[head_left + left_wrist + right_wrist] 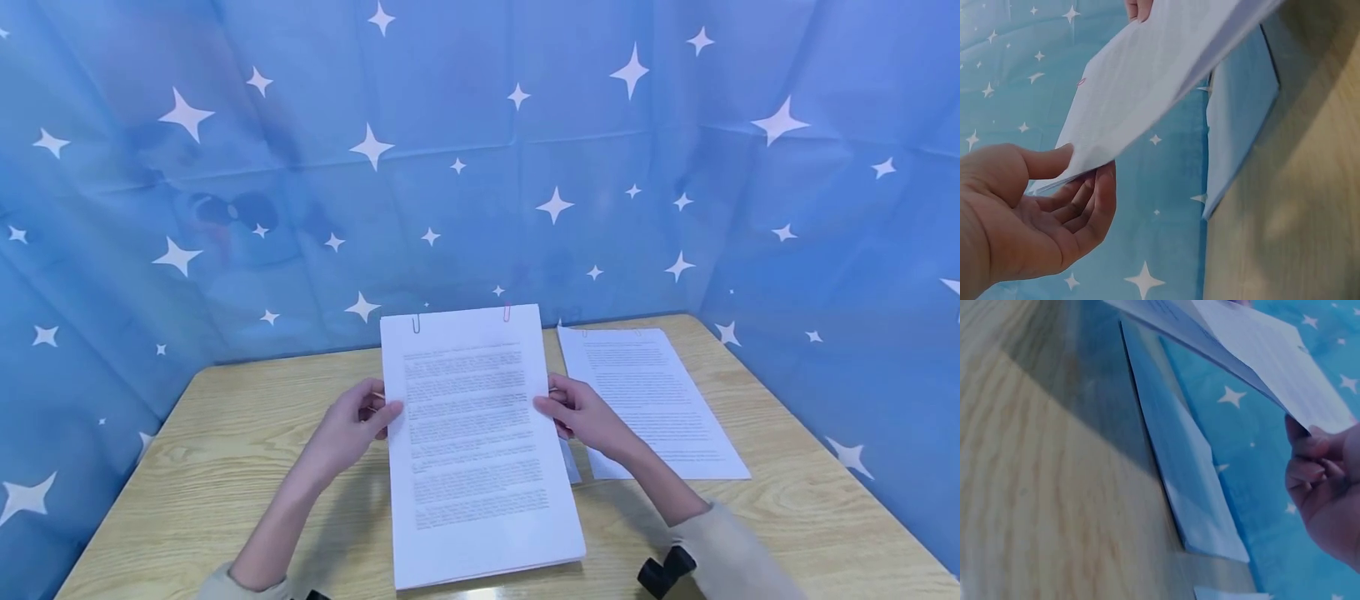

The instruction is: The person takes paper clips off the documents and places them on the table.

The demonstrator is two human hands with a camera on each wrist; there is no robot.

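Paper stack point(476, 433), white and printed, is held above our pale wooden desk point(225, 433), between its side edges, in head view. Left wrist: our left hand point(1041, 219) pinches one long side, fingers against thumb. Right wrist: our right hand point(1330, 484) pinches the other; probably floppy, slippery, best gripped mid-side.

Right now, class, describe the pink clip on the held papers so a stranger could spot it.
Over the wooden table, find the held stack of printed sheets. On its top edge, right of centre, sits the pink clip, its colour setting it apart from the dark clip at left.
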